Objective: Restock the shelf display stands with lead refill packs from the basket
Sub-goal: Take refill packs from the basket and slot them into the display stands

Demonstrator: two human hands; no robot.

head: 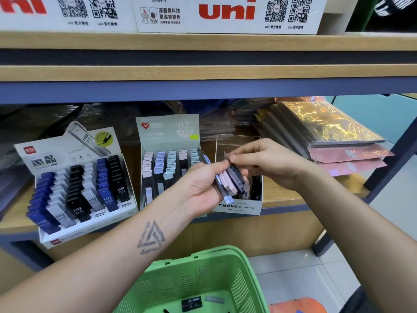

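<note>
My left hand [203, 188] grips a fanned bunch of lead refill packs [229, 179], pink, dark and clear-blue ones. My right hand [266, 161] pinches the top end of a dark pack in that bunch. Both hands hover in front of the clear MONO graph stand [239, 206], which holds a few dark packs. To its left stands the grey-green 0.7 stand [169, 129] with pastel packs, and further left the white HB 0.5 stand [67, 150] with blue, black and grey packs. The green basket [243, 274] below holds a few packs [191, 303].
The stands sit on a wooden shelf [293, 195] under a blue shelf beam [203, 89]. Stacked shiny pouches [327, 132] lie at the right of the shelf. White uni boxes [225, 14] stand on the shelf above. Tiled floor shows at the lower right.
</note>
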